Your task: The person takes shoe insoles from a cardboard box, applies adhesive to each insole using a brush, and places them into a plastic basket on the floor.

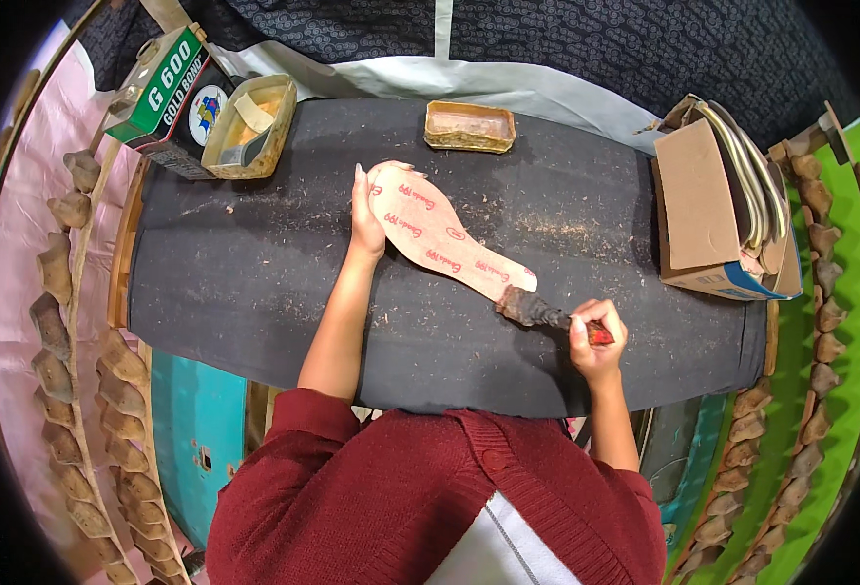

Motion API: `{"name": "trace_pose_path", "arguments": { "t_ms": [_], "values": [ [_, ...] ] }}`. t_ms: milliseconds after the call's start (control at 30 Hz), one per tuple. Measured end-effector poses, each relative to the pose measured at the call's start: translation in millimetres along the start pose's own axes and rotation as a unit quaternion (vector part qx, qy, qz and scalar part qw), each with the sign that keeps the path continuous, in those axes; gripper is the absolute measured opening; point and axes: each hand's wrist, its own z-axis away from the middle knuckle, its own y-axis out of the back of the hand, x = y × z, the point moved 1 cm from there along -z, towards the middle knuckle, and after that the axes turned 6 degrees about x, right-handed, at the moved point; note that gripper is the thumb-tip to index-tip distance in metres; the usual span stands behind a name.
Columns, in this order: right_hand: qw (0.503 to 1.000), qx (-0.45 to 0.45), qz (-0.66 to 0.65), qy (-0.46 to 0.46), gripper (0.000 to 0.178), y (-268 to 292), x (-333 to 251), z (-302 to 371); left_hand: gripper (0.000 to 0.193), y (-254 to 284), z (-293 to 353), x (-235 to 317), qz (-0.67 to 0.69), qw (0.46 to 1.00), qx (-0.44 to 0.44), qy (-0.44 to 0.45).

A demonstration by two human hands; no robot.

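Note:
My left hand (369,216) grips the wide end of a pinkish-tan insole (439,229) printed with red marks, thumb along its left edge and the other fingers partly hidden behind it. The insole slants across the middle, its narrow heel end toward the lower right. In my right hand (597,343) is a brush (545,313) with a red handle end and dark, caked bristles. Its bristles meet or overlap the insole's heel end; whether they press on it I cannot tell.
A dark cloth-covered table (284,283) carries scattered crumbs. At the back left stand a green and black tin (162,107) and a tub (279,127) with a scraper in it. A shallow tray (469,144) sits at the back; a cardboard box (688,210) of sole-shaped pieces is right. Shoe-last racks (55,327) flank both sides.

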Motion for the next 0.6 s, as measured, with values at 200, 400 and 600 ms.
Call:
{"name": "trace_pose_path", "arguments": {
  "t_ms": [200, 400, 600],
  "values": [
    [0.999, 0.031, 0.004, -0.023, 0.011, 19, 8, 7, 0.056, -2, 0, 0, 0.001, 1.000, 0.001, -0.003],
    [0.979, 0.160, -0.118, -0.037, 0.010, -3, 4, 3, 0.057, 1, -1, -3, 0.017, 1.000, 0.005, 0.010],
    [0.985, 0.096, -0.080, -0.123, 0.015, -13, 6, -1, 0.056, 4, -1, -6, 0.007, 1.000, 0.008, 0.005]
  ]
}}
